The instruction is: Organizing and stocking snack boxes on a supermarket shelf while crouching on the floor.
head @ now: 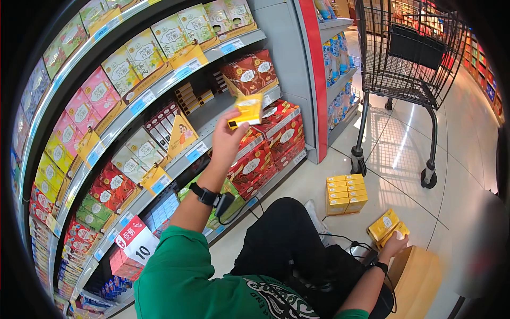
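My left hand [229, 133] is raised at the shelf, its fingers closed on a small yellow snack box [250, 109] that looks slightly blurred. Behind that box, a partly bare shelf [211, 115] holds brown snack boxes [251, 71] at its right end and small yellow-and-black box ends [189, 97] deeper in. Low on the right, my right hand [394, 245] grips yellow snack boxes [384, 227], at least two, above the floor. A block of stacked yellow boxes [346, 194] stands on the tiles nearby. Beside my right forearm is a brown cardboard carton [418, 279], its inside hidden.
Red snack boxes [283, 131] fill the bottom shelf near my left hand. A sale sign [137, 241] sticks out from the shelving. Beyond the red-edged end panel [312, 79] stands a wire shopping cart [398, 67]. Thin black cables [350, 243] run by my knees.
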`<state>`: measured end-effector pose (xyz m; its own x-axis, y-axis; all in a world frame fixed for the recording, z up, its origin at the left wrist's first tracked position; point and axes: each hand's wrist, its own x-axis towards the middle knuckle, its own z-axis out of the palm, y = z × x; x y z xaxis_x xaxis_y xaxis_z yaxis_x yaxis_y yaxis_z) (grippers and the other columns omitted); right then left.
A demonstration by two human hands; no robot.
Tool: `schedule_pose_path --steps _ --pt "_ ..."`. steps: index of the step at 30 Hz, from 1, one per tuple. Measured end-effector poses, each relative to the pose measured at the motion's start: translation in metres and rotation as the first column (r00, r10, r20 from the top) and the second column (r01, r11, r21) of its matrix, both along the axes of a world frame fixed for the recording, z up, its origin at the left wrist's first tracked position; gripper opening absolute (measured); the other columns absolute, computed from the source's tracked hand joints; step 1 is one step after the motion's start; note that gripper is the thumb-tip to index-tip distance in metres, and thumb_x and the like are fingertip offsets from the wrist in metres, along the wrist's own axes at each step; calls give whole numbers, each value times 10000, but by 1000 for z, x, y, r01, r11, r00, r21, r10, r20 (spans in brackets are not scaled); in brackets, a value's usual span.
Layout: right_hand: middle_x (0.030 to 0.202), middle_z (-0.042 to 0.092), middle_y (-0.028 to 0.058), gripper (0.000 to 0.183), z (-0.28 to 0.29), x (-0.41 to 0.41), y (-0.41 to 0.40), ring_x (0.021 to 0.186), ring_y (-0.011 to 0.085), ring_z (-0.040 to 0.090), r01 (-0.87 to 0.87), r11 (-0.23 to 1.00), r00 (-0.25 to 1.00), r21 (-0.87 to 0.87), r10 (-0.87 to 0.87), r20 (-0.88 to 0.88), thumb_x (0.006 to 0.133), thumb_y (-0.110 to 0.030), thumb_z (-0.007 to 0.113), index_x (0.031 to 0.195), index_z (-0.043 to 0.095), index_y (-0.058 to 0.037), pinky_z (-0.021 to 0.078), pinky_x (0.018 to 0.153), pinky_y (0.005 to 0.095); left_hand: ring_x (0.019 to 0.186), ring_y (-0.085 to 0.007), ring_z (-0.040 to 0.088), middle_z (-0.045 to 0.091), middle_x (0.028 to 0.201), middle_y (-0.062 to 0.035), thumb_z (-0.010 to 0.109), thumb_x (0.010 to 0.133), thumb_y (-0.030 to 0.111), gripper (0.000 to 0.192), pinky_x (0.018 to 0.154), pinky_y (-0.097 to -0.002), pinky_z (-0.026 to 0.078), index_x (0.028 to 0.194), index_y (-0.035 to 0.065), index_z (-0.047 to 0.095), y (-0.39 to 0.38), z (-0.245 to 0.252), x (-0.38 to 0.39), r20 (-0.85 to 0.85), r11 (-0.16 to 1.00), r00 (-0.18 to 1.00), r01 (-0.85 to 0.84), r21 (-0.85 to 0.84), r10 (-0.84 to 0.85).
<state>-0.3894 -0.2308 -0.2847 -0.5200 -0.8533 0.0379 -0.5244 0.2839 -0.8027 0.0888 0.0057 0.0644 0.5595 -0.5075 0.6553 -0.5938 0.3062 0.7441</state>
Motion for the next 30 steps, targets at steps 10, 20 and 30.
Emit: schedule_pose_path --steps 10,20,30 --pt "1184 571 202 720 -30 -18 13 1103 362 535 34 978 999 207 -26 -40 676 -224 740 1288 430 -4 420 936 416 965 -238 575 567 1071 -128 716 723 111 294 855 -302 456 976 10 607 -31 16 162 337 861 804 -506 -44 490" --pt "1028 631 173 483 -88 -50 2 899 278 636 -143 977 932 160 78 353 673 7 639 1138 526 69 509 759 361 944 -304 592 599 1012 -155 735 663 200 331 837 -363 478 974 107 671 -58 23 272 240 681 677 -728 81 696" --pt "947 638 145 360 -75 -54 8 798 242 612 -353 902 888 250 238 393 813 -141 598 1073 567 107 473 692 367 935 -341 577 608 955 -182 715 665 231 321 839 -384 471 954 98 665 -69 16 272 134 586 574 -807 -70 808"
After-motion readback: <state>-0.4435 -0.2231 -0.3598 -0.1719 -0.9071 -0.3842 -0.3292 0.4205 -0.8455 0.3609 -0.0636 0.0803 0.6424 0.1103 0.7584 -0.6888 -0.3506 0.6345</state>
